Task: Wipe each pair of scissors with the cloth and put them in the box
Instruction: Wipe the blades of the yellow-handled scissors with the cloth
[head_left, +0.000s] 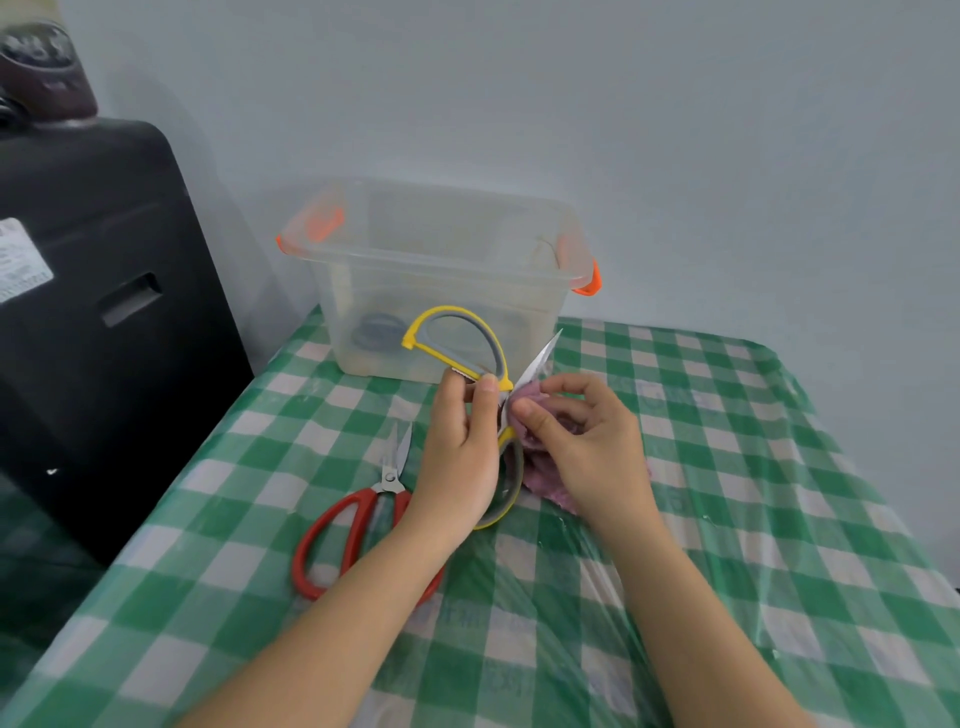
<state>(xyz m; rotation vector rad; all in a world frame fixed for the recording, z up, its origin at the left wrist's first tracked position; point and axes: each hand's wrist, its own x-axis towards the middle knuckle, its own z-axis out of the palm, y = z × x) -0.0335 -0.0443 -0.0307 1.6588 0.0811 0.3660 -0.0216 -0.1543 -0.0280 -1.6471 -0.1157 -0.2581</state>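
Head view: nearest the camera, two bare forearms were seen reaching forward over a table (727, 519) covered by a green-and-white checked cloth under a clear plastic sheet. A pair of red-handled scissors (358, 525) was observed lying flat on the covering, blades closed and pointing away, partly hidden by the left forearm.

Just beyond, the left hand (460, 452) was found curled round a pair of yellow-and-grey scissors (467, 343), thumb and fingers pinching the handles close to the pivot. These scissors were held above the table, spread open: one handle loop stood up and away towards the box, the other hung down behind the hand, and one bare blade pointed up and to the right.

The right hand (582, 441) was noted just beside it, fingers and thumb bent and pinching a pinkish-purple cloth (545, 467) against the blade near the pivot. The remainder of the cloth was bunched under the palm and trailed onto the table.

Farther back, a clear plastic box (441, 270) with orange latches was recorded standing open at the table's far edge, against a pale wall. A dark, looped object was dimly visible through its front wall; its nature could not be determined. A large black case (93, 312) was seen standing to the left of the table.
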